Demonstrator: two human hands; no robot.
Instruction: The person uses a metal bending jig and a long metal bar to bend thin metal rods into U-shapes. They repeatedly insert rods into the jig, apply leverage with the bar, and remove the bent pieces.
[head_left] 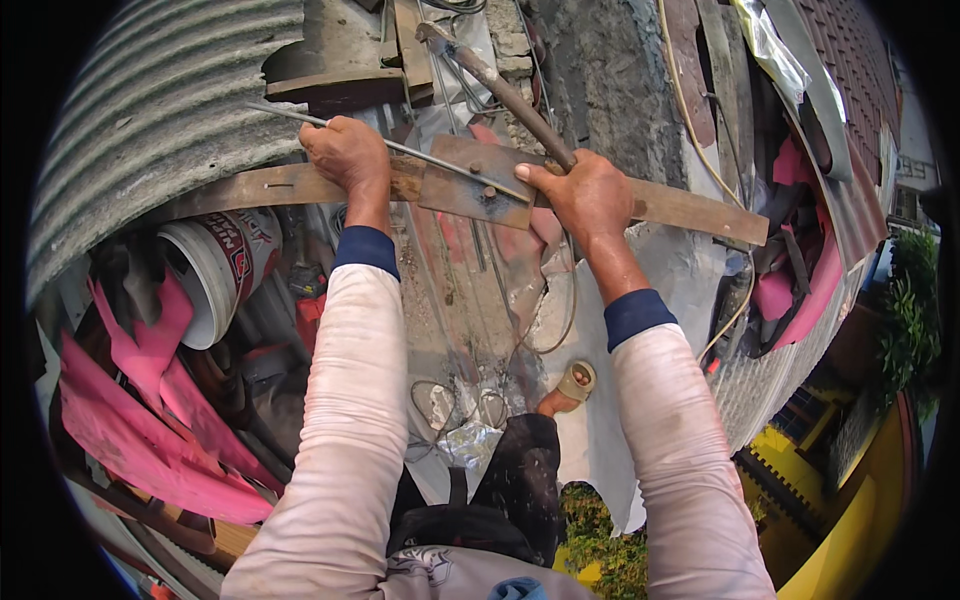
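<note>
My left hand (350,160) is closed around a thin grey metal rod (425,158), which slants across a wooden plank (690,212). The rod's far end reaches left toward the corrugated roofing. On the plank's middle lies a square brown board (458,192) with two peg-like bolts (484,181) standing up, and the rod passes beside them. My right hand (592,200) is closed on the handle of a hammer (515,105), its head pointing away at the top. My right thumb lies near the rod's right end; whether it touches the rod I cannot tell.
Grey corrugated roofing (180,80) rises at the left. Below it a white bucket (210,275) lies on its side near pink sheeting (160,400). Loose wires (575,310) hang below the plank. My sandalled foot (570,390) stands on the grey surface. A roof edge drops toward yellow walls (790,470).
</note>
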